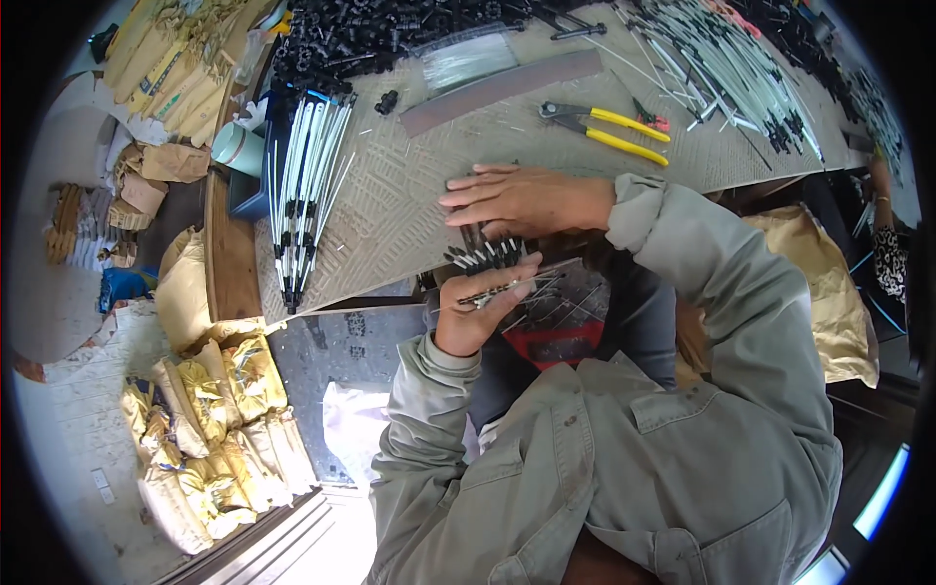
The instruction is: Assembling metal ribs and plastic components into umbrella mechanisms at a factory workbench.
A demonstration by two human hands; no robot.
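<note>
Grey workbench point(395, 210) — yellow-handled pliers point(624, 120), pale rods point(309, 146), black fittings point(370, 49).

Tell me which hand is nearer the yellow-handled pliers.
Right. The right hand is below and left of the pliers in the picture, not touching them; the left hand is farther down, holding a bundle of rods.

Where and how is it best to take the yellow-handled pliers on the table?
Take the pliers by both yellow handles, probably from the near side: they lie flat, handles spread toward the right, dark head pointing left, and a red object lies close beyond the far one.
</note>
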